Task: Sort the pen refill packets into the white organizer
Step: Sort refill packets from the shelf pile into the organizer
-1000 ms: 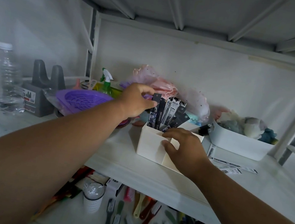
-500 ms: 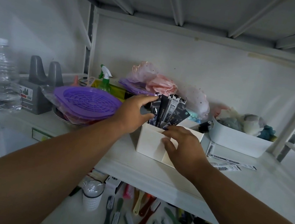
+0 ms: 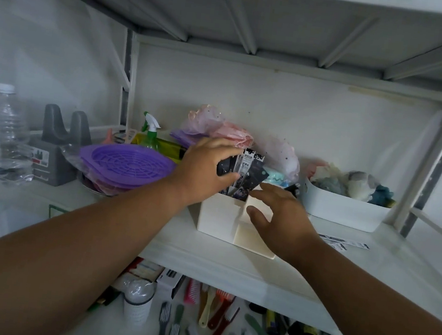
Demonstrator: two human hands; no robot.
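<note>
Black-and-white pen refill packets (image 3: 244, 170) are stood upright in the rear compartment of the white organizer (image 3: 221, 220) on the shelf (image 3: 124, 219). Their tops are clasped by the left hand (image 3: 202, 170); the right hand (image 3: 280, 219) is held slack and empty over the front compartments. If pressed sideways, the packets could be bent or the organizer tipped.

You are facing a white metal shelving unit (image 3: 229, 268) in what looks like a small goods shop or stockroom. At nine o'clock sits a purple plastic strainer (image 3: 127, 162) in clear wrap; at two o'clock a white bin (image 3: 342, 213) of soft toys; at six o'clock, on the lower shelf, many loose brushes (image 3: 211, 330) lie spread out.
</note>
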